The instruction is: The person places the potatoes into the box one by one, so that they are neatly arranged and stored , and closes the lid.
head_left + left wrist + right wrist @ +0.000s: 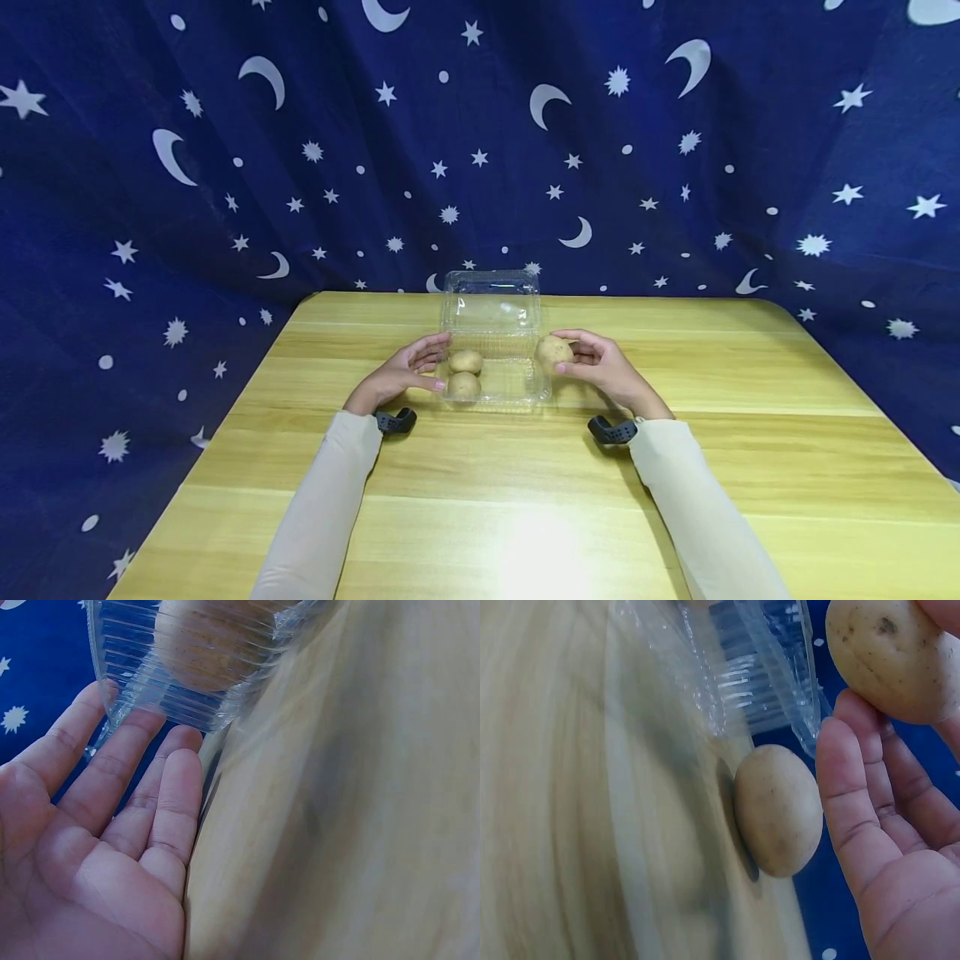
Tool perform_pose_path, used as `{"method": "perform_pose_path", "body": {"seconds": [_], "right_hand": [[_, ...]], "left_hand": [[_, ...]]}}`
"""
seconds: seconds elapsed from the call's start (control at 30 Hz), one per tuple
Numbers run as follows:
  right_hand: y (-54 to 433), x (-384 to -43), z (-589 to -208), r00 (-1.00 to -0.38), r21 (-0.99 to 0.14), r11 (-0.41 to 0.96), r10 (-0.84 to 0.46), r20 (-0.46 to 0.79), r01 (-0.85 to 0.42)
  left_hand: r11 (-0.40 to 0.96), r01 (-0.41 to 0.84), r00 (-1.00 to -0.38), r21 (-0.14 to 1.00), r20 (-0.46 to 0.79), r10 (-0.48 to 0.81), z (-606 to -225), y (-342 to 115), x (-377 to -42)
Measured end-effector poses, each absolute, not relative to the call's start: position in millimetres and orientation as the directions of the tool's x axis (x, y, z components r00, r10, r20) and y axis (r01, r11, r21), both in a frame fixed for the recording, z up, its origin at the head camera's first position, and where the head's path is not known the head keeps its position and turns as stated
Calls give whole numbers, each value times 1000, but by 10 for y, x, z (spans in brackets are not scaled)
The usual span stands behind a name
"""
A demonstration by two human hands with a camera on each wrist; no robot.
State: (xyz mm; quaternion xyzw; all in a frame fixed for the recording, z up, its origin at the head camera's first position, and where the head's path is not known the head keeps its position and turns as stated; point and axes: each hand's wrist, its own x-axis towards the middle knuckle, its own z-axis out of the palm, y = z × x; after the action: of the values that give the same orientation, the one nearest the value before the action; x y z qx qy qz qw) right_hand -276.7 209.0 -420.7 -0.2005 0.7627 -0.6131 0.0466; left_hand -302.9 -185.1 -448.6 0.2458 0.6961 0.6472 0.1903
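Observation:
A clear plastic clamshell box (517, 382) lies on the table with its lid (491, 312) raised at the back. Two potatoes, one behind (466, 361) and one in front (463, 386), sit in its left part. My left hand (396, 377) is at the box's left end, fingers fairly straight, fingertips right at the ribbed wall in the left wrist view. At the right end, my right hand (609, 372) grips another potato (553, 351) between thumb and fingers, level with the rim. The right wrist view shows one more potato (778, 811) on the table beneath that hand; the head view hides it.
The wooden table (480, 475) extends to both sides and toward me. A dark blue curtain (495, 108) with moons and stars hangs right behind its far edge. Each wrist wears a black band, left (395, 421) and right (613, 432).

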Motion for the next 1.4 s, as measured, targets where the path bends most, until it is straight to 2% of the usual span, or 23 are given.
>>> {"method": "perform_pose_path", "body": {"seconds": [1.0,1.4], "right_hand": [[1752,-2693,-4100,-870,-924,190,-441,221,-331],[1660,-2668,-4111,-861,-874,280,-444,248,-397]], "left_hand": [[49,103,-806,993,55,589,-4501,-1848,-3038],[42,91,-811,995,49,584,-4506,-1849,-3045]]}}
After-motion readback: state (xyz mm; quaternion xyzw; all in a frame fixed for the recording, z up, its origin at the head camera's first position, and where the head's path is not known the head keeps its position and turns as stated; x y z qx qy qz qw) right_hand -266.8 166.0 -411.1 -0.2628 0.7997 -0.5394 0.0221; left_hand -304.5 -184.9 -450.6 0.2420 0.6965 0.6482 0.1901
